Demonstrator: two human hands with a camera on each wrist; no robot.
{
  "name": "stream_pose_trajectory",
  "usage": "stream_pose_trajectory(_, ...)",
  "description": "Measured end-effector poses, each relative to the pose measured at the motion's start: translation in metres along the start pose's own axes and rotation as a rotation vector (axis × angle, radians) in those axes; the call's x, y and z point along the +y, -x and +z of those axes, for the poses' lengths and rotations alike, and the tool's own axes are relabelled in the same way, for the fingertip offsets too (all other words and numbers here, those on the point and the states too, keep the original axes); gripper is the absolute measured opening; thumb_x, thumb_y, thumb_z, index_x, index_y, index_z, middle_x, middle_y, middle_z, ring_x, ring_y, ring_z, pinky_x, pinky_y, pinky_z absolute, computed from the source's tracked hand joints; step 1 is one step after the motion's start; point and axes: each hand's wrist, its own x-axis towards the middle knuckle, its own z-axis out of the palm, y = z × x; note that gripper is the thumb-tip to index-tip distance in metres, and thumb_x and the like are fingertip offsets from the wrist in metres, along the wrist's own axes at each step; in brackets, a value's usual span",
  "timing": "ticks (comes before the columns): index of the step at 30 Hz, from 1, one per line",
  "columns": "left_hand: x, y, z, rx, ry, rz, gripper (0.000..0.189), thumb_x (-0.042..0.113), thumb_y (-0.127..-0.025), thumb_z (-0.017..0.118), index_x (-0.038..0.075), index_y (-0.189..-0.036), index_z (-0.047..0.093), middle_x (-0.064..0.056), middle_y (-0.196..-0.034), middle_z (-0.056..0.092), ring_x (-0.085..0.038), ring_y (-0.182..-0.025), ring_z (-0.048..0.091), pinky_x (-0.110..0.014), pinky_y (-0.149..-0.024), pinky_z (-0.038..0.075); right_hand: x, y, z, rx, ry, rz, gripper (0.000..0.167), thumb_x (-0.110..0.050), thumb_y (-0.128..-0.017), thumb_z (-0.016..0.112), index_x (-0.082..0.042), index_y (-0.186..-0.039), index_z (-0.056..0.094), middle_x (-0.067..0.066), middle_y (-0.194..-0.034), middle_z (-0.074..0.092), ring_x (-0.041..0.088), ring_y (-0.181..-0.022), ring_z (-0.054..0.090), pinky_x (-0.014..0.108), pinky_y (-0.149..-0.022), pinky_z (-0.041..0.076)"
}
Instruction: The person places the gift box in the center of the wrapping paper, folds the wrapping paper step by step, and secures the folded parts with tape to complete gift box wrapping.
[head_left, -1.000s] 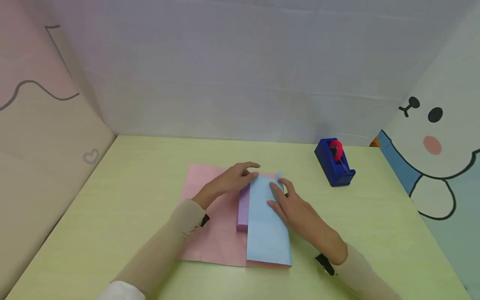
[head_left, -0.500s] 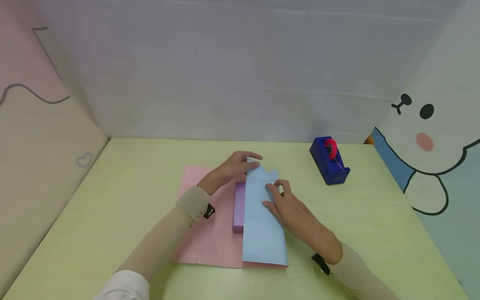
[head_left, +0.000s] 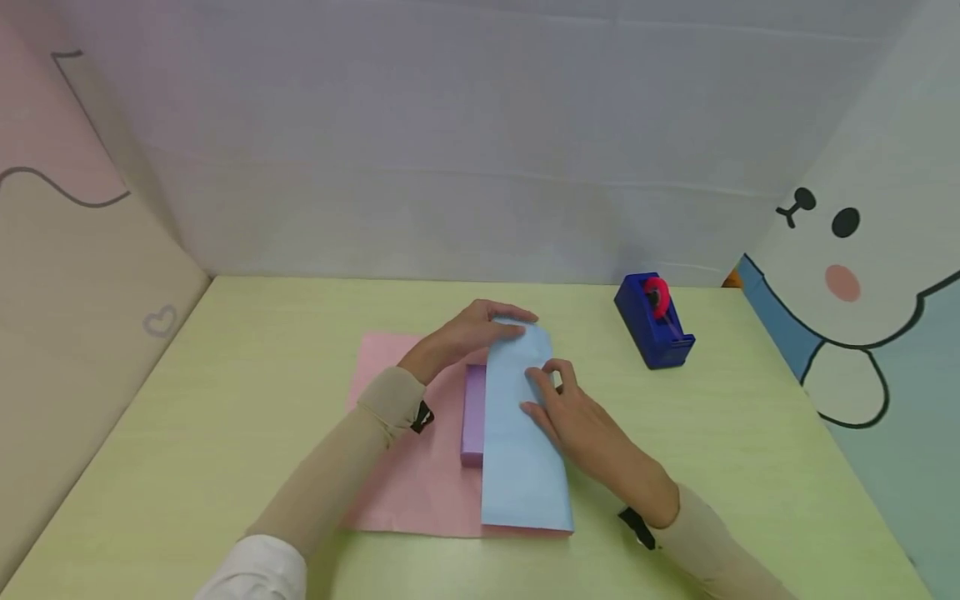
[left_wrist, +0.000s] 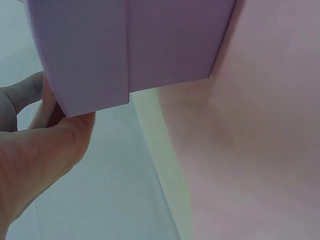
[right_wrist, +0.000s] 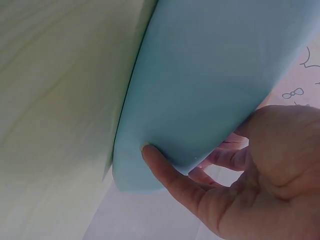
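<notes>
Head view: the left hand (head_left: 472,327) is pinching the far end of a blue flap (head_left: 523,475), which is partly covering a purple box (head_left: 472,417) on pink paper (head_left: 420,492); the right hand (head_left: 588,429), fingers apart, is touching the flap's right side.

Paper (head_left: 420,502) is pink and blue, box (head_left: 472,417) purple.

In the left wrist view, the left hand (left_wrist: 40,160) has its thumb (left_wrist: 76,135) at a lower corner of a purple box (left_wrist: 155,45), with pink paper (left_wrist: 260,140) to the right and a pale strip of surface (left_wrist: 167,165) below.
</notes>
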Motion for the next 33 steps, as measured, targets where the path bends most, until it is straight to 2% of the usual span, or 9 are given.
stream_pose_trajectory(5, 0.001, 0.0, 0.002, 0.018, 0.015, -0.018, 0.031, 0.011, -0.102, 0.06, 0.014, -0.131, 0.072, -0.006, -0.142, 0.061, -0.024, -0.127, 0.058, -0.036, -0.097, 0.054, -0.002, 0.0, 0.0, 0.011, -0.001, -0.014, 0.044, -0.021, -0.106, 0.06, -0.002, -0.142, 0.046, 0.021, -0.134, 0.038, 0.02, -0.076, 0.055, 0.02, -0.055, 0.044)
stream_pose_trajectory(10, -0.001, -0.002, 0.004, 0.07, 0.01, -0.015, 0.036, 0.005, -0.103, 0.056, 0.011, -0.137, 0.067, -0.006, -0.141, 0.063, -0.025, -0.136, 0.053, -0.04, -0.106, 0.049, -0.002, 0.001, 0.001, 0.021, 0.0, -0.012, 0.043, -0.021, -0.106, 0.061, -0.002, -0.141, 0.046, 0.021, -0.133, 0.038, 0.019, -0.074, 0.054, 0.02, -0.053, 0.043)
stream_pose_trajectory(15, -0.005, -0.003, 0.005, 0.118, 0.059, -0.021, 0.038, 0.0, -0.104, 0.053, 0.003, -0.141, 0.061, -0.011, -0.132, 0.068, -0.03, -0.129, 0.059, -0.04, -0.102, 0.053, -0.002, 0.001, 0.003, 0.017, 0.0, -0.003, 0.042, -0.021, -0.106, 0.06, -0.001, -0.14, 0.046, 0.021, -0.133, 0.038, 0.019, -0.072, 0.054, 0.02, -0.052, 0.043)
stream_pose_trajectory(18, -0.007, -0.004, 0.005, 0.138, 0.033, -0.032, 0.037, 0.006, -0.105, 0.057, 0.004, -0.141, 0.061, -0.014, -0.134, 0.066, -0.031, -0.122, 0.064, -0.038, -0.097, 0.056, -0.003, 0.002, 0.002, 0.017, -0.001, 0.003, 0.042, -0.021, -0.106, 0.06, -0.001, -0.14, 0.046, 0.021, -0.133, 0.038, 0.019, -0.072, 0.054, 0.02, -0.052, 0.042)
stream_pose_trajectory(21, -0.008, -0.002, 0.004, 0.155, 0.005, -0.044, 0.04, 0.019, -0.106, 0.059, 0.004, -0.143, 0.059, -0.017, -0.136, 0.063, -0.032, -0.116, 0.066, -0.038, -0.094, 0.057, -0.003, 0.002, 0.002, 0.019, -0.005, 0.008, 0.042, -0.021, -0.106, 0.06, -0.002, -0.14, 0.046, 0.021, -0.133, 0.038, 0.019, -0.071, 0.053, 0.02, -0.051, 0.041)
stream_pose_trajectory(25, -0.01, 0.005, 0.001, 0.174, -0.012, -0.057, 0.049, 0.035, -0.108, 0.054, 0.005, -0.146, 0.054, -0.017, -0.134, 0.062, -0.029, -0.112, 0.067, -0.04, -0.096, 0.055, -0.003, 0.002, 0.001, 0.018, -0.006, 0.008, 0.042, -0.021, -0.106, 0.06, -0.001, -0.14, 0.046, 0.021, -0.133, 0.037, 0.017, -0.068, 0.051, 0.02, -0.05, 0.039)
stream_pose_trajectory(30, -0.011, 0.016, -0.004, 0.173, -0.011, -0.057, 0.051, 0.036, -0.112, 0.041, -0.001, -0.147, 0.051, -0.018, -0.125, 0.062, -0.03, -0.111, 0.065, -0.041, -0.096, 0.055, -0.004, 0.002, 0.0, 0.022, 0.003, -0.002, 0.041, -0.02, -0.105, 0.061, 0.0, -0.139, 0.048, 0.021, -0.133, 0.038, 0.016, -0.067, 0.05, 0.019, -0.05, 0.039)
stream_pose_trajectory(33, -0.011, 0.025, -0.006, 0.178, -0.078, -0.068, 0.048, 0.032, -0.113, 0.04, -0.001, -0.144, 0.052, -0.018, -0.124, 0.062, -0.031, -0.113, 0.064, -0.042, -0.095, 0.056, -0.003, 0.002, 0.001, 0.029, 0.018, -0.013, 0.041, -0.02, -0.105, 0.062, 0.001, -0.138, 0.05, 0.021, -0.133, 0.039, 0.016, -0.068, 0.051, 0.019, -0.05, 0.039)
